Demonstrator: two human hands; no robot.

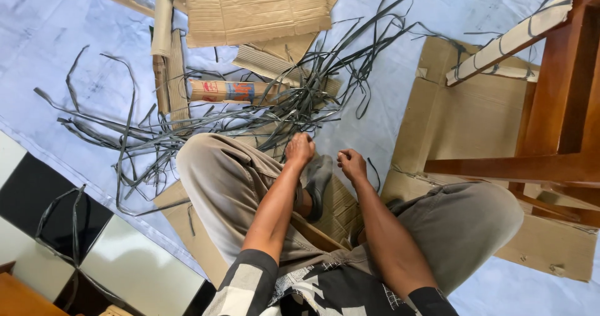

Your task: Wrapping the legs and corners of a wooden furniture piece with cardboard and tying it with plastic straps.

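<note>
Strapping strips (pixel 275 113): dark grey plastic, thin, flat, slight sheen, kinked in places. Left hand (pixel 300 148) closed on strips; right hand (pixel 352 165) curled, fingers (pixel 342 160) bare skin, contents not discernible.
Cardboard sheets (pixel 256 6): brown corrugated paper, matt, fluting exposed at edges, creased. One printed piece (pixel 228 91) w/ coloured ink, matt.
Flattened box (pixel 462 119): same brown board, matt, scuffed.
Floor cover (pixel 56 35): pale blue-white sheet, prob. plastic or cloth, wrinkled, low sheen.
Chair frame (pixel 562 103): red-brown wood, varnished, smooth, semi-gloss.
Floor tiles (pixel 137 260): black and white, glossy, reflective.
Trousers (pixel 225 178): beige woven cloth, matt. Sandal (pixel 317 178): grey, matt, rubber-like.
</note>
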